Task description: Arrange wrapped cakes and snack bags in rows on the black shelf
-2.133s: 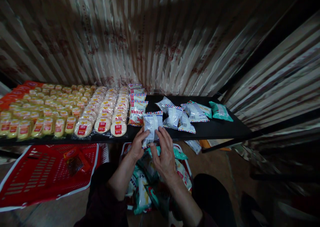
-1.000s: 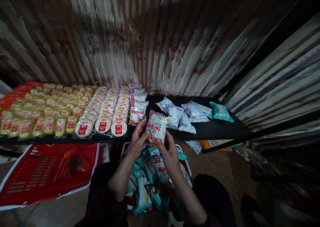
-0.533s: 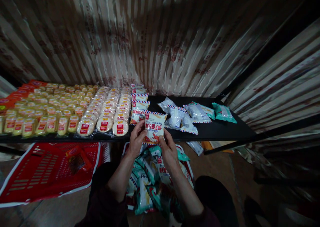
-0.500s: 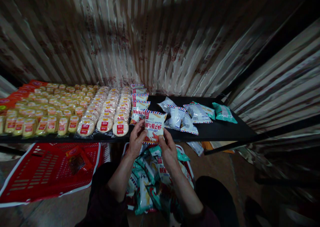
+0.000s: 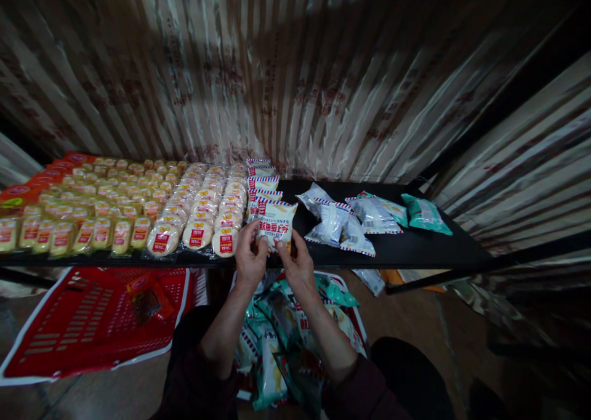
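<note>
A white snack bag [image 5: 276,218] with red lettering and a striped top edge is gripped between my two hands at the shelf's front. My left hand [image 5: 252,257] is closed on its lower left side, and my right hand [image 5: 298,261] pinches its lower right. Just behind it, a row of matching snack bags [image 5: 262,181] runs back along the black shelf [image 5: 406,247]. Left of that row lie rows of round rice crackers [image 5: 198,232] in clear wrap. Below my hands, a basket [image 5: 362,327] holds green and white snack bags [image 5: 268,364], partly hidden by my forearms.
Silvery-backed bags [image 5: 332,220] and a green bag [image 5: 425,214] lie loosely on the shelf's right part. Small yellow packaged cakes [image 5: 95,232] and orange packs [image 5: 44,177] fill its left. A red basket [image 5: 60,340] with one orange packet [image 5: 148,300] sits below left. Striped curtain hangs behind.
Both hands have moved the snack bag slightly left and back, toward the row of matching bags, and its top now tilts away. The camera view has shifted a little.
</note>
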The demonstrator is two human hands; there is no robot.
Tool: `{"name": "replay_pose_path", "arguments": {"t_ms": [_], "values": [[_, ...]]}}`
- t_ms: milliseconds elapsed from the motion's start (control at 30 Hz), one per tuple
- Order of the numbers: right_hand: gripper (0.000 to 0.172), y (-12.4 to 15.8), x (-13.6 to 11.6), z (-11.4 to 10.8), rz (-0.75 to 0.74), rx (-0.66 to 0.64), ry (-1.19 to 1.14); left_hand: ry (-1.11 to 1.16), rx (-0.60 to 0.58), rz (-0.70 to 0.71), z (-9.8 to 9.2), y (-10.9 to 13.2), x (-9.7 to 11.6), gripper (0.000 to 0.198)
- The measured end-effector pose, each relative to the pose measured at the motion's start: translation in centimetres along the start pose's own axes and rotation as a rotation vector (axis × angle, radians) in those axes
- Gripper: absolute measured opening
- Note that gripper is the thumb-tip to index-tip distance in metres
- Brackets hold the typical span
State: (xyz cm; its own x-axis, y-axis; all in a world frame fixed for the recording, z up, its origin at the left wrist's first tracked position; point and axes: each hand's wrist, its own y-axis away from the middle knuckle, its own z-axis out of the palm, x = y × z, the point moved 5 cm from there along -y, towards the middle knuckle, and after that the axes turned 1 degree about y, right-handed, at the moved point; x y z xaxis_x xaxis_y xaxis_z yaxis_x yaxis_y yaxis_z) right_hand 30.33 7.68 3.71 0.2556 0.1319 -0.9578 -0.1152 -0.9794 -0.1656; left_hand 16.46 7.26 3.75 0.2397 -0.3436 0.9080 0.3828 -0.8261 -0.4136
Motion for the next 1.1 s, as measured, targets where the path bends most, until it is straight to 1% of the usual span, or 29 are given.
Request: {"name": "replay_pose_path", "arguments": {"t_ms": [167, 433, 533, 700, 867, 967, 1100], "values": [[0.054, 0.2, -0.3, 0.3, -0.078, 0.045, 0.103, -0.135, 0.043, 0.058, -0.5, -0.1, 0.4, 0.034], [0.047, 0.0, 0.4, 1.0, -0.172, 0.052, 0.208, -0.185, 0.076, 0.02, -0.7, 0.1, 0.2, 0.035], [0.046, -0.1, 0.9, 1.0, -0.179, 0.059, 0.223, -0.215, 0.075, 0.001, -0.6, 0.2, 0.0, 0.037], [0.046, -0.1, 1.7, 1.2, -0.167, 0.044, 0.241, -0.293, 0.052, 0.029, -0.3, 0.4, 0.4, 0.037], [0.049, -0.3, 2.0, 1.3, -0.153, 0.035, 0.251, -0.353, 0.087, 0.061, -0.1, 0.7, 1.0, 0.038], [0.046, -0.4, 2.1, 1.3, -0.168, 0.024, 0.233, -0.371, 0.088, 0.075, 0.0, 0.8, 1.1, 0.044], [0.043, -0.6, 2.4, 1.2, -0.182, 0.0, 0.214, -0.4, 0.071, 0.077, 0.1, 0.7, 0.9, 0.046]]}}
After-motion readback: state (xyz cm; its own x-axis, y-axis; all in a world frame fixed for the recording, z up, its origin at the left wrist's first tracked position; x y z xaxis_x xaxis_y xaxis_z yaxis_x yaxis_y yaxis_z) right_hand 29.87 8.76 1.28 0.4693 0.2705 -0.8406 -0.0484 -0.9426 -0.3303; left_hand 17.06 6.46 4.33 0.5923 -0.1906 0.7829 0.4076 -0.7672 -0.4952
